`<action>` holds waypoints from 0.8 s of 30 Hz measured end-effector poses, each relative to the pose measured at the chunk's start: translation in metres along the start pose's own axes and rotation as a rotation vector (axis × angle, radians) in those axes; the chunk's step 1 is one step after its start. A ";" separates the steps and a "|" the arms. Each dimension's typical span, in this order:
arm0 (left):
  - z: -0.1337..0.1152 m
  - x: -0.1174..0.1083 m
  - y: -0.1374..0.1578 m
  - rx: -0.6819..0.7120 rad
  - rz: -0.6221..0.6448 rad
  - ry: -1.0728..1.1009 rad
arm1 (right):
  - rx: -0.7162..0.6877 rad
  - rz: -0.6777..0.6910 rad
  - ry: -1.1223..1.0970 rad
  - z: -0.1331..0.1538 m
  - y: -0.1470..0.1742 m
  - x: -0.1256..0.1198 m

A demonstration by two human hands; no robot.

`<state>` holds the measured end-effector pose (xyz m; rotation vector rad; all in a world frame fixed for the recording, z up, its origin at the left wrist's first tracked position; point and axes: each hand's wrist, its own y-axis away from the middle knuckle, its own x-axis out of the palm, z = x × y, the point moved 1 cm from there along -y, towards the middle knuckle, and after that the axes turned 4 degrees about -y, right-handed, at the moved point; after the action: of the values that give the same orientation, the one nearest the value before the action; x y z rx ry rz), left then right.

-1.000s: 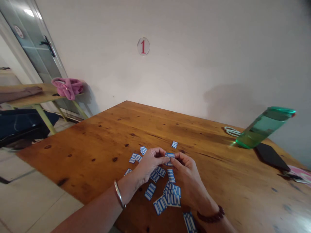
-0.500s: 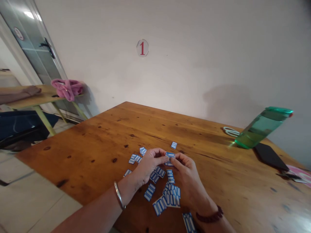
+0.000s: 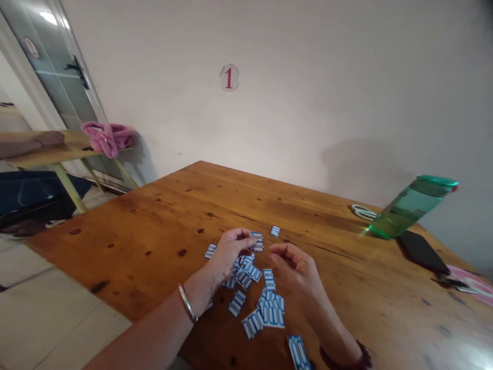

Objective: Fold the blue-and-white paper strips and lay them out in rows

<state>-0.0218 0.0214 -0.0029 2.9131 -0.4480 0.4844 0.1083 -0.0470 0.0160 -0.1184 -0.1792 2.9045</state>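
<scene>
My left hand [image 3: 231, 253] pinches a small sheet of blue-bordered white labels [image 3: 257, 241] between thumb and fingers, just above the table. To its right, my right hand [image 3: 295, 262] is apart from that sheet, fingers loosely curled with a gap between thumb and forefinger, and nothing visible in them. Below and between the hands lies a loose spread of similar label sheets [image 3: 272, 311], some overlapping. A single label sheet [image 3: 275, 231] rests beyond the hands, and another label sheet [image 3: 298, 352] lies near my right wrist. My left forearm and hand hide part of the spread.
The wooden table [image 3: 173, 216] meets a white wall. On its right stand a tilted green bottle [image 3: 414, 205], a coiled white cable [image 3: 363, 212] and a dark flat case [image 3: 421, 252]. At far left, another person's forearm [image 3: 31, 144] rests on a table beside a pink cloth item [image 3: 108, 139].
Both hands were together at the label sheet. My right hand has let go and come away to the right and down; my left hand has moved slightly left, holding the sheet.
</scene>
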 end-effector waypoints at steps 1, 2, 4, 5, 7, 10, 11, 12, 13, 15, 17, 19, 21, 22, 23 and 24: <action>-0.002 -0.002 -0.001 -0.006 -0.024 0.033 | -0.019 0.025 0.074 0.002 0.001 -0.003; -0.003 -0.004 -0.002 -0.012 -0.044 0.066 | -0.034 0.073 0.153 0.003 0.003 -0.005; -0.005 -0.007 -0.003 -0.024 -0.074 0.126 | -0.082 0.210 0.327 0.006 0.011 -0.010; -0.006 -0.009 -0.003 -0.025 -0.084 0.149 | -0.121 0.287 0.415 0.006 0.016 -0.013; -0.007 -0.011 -0.003 -0.021 -0.097 0.191 | -0.254 0.402 0.599 0.007 0.027 -0.021; -0.010 -0.012 -0.003 -0.019 -0.111 0.248 | -0.434 0.533 0.884 -0.003 0.043 -0.033; -0.012 -0.013 -0.002 -0.023 -0.113 0.266 | -0.491 0.592 0.979 -0.008 0.047 -0.036; -0.012 -0.013 -0.002 -0.025 -0.115 0.283 | -0.548 0.628 1.063 -0.015 0.051 -0.039; -0.013 -0.014 -0.002 -0.028 -0.118 0.298 | -0.610 0.650 1.129 -0.021 0.054 -0.041; -0.014 -0.014 -0.002 -0.031 -0.122 0.321 | -0.664 0.679 1.239 -0.033 0.059 -0.041; -0.014 -0.014 -0.003 -0.036 -0.125 0.337 | -0.694 0.666 1.288 -0.040 0.062 -0.039; -0.014 -0.014 -0.003 -0.048 -0.127 0.349 | -0.712 0.636 1.289 -0.041 0.062 -0.033; -0.014 -0.014 -0.003 -0.061 -0.132 0.359 | -0.721 0.610 1.276 -0.040 0.062 -0.026; -0.014 -0.014 -0.003 -0.066 -0.133 0.363 | -0.719 0.598 1.273 -0.039 0.061 -0.023; -0.015 -0.014 -0.003 -0.070 -0.134 0.367 | -0.710 0.577 1.275 -0.038 0.060 -0.019; -0.015 -0.014 -0.003 -0.073 -0.134 0.369 | -0.695 0.554 1.279 -0.038 0.060 -0.016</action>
<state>-0.0380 0.0313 0.0056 2.6750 -0.2120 0.9373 0.1144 -0.1040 -0.0287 -2.2575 -0.9637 2.3957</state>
